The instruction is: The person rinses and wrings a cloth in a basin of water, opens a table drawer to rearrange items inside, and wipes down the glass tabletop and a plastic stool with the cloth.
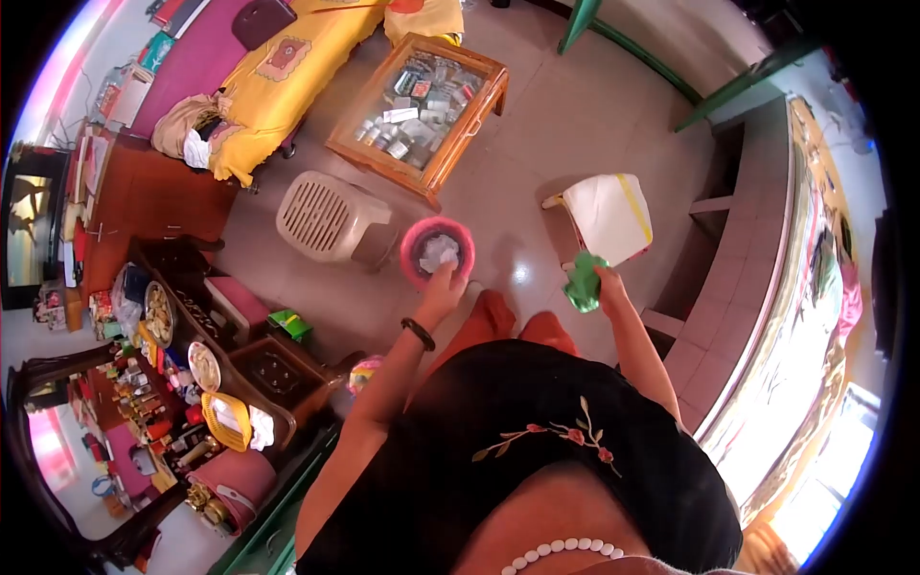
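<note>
A pink round bin [464, 238] stands in the middle, with a crumpled whitish thing [439, 251] inside it. My left hand [443, 289] is at the bin's near rim, its fingers bent together; whether they hold the rim or the whitish thing is too small to tell. My right hand [609, 284] grips a crumpled green packet [583, 281] by its right side, above the floor. Just beyond the packet is a white stool [606, 216] with a yellow stripe.
A beige plastic chair [321, 216] stands left of the bin. Behind is a glass-topped wooden table [383, 96] holding small boxes. A cluttered dresser [278, 379] is at the left; a bed [781, 383] lies along the right.
</note>
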{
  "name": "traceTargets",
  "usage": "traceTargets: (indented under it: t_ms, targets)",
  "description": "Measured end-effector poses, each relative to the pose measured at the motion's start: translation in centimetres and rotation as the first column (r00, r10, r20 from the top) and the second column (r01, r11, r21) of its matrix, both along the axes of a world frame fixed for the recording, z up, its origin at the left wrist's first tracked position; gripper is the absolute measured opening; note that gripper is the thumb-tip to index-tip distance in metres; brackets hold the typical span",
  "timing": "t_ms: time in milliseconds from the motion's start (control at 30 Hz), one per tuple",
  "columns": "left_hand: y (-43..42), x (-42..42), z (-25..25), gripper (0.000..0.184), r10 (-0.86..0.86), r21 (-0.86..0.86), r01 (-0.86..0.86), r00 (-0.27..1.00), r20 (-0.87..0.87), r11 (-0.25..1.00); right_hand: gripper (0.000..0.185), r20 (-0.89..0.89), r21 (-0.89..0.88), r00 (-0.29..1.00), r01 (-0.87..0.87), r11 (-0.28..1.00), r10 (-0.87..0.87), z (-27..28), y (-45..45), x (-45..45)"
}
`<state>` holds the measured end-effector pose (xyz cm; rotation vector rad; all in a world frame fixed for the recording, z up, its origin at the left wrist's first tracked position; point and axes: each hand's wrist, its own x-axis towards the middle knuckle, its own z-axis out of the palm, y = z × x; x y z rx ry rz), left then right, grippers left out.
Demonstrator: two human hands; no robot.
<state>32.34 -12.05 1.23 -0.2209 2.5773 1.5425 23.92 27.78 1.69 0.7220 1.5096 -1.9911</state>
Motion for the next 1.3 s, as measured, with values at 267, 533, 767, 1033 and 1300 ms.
traceTargets:
  t_ms: [267,533,767,1033,1300]
  targets:
    - [-6.5,-12.1,-0.1,0.053,0.260,0.050,-0.272,0.951,0.166,0.961,0.034,-0.092,-0.039,0.985,-0.152,0.988,0.148,-1.3,-7.9,-23.8]
    - [-3.5,-10.5,-5.3,0.051,0.641,-0.023,-0.682,0.675,0.366,0.731,0.036,0.045,-0.266,0.999,0.007,0.964,0.005,0.1,-16.6,-43.5]
    - [-0.2,-15.4,-3.5,0.053,0.505,0.031,-0.646,0.624,0.597,0.762,0.038,-0.088,-0.215,0.996,-0.034,0.976,0.016,1.3,-24.3,-51.8]
    - [-2.3,-21.7,-7.4,0.046,0.595,0.109,-0.784,0.545,0.591,0.611,0.055,0.031,0.565,0.916,-0.346,0.749,0.401,-13.4,-25.7,-59.6]
    - [3.4,-31.3,-15.1,0.044,0.582,0.198,-0.855,0.478,0.657,0.480,0.081,-0.050,0.974,0.423,-0.179,0.137,0.905,-26.4,-28.3,-63.3]
